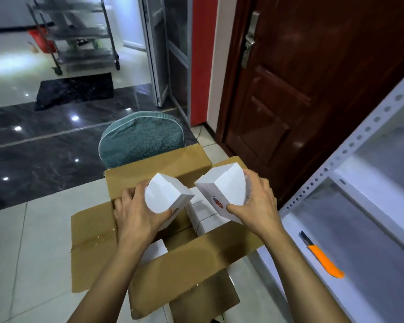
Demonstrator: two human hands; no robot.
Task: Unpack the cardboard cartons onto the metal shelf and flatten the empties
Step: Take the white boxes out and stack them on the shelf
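**Partly unpacked: 2 white boxes held over the open carton**

Plainly the job is in its early part. The metal shelf (pixel 359 137) stands at the right, and no white box shows on the tiers in view, so stocking looks barely begun. The cardboard carton (pixel 196 259) sits on the floor just beside it, flaps splayed open. More white boxes (pixel 203 215) are packed inside, so it is far from ready for flattening.

Over its mouth the left box (pixel 166 194) and the right box (pixel 224 187) are held side by side, near but apart. Each stands roughly on end, its long axis running up out of the carton and tilted, upper end toward the camera. The right box shows a red mark on its side.

The left grip (pixel 135 217) is wrapped round the left box, thumb in front and fingers behind. The right grip (pixel 256 203) clasps the right box likewise. An orange utility knife (pixel 322 257) lies on the shelf's lower tier.
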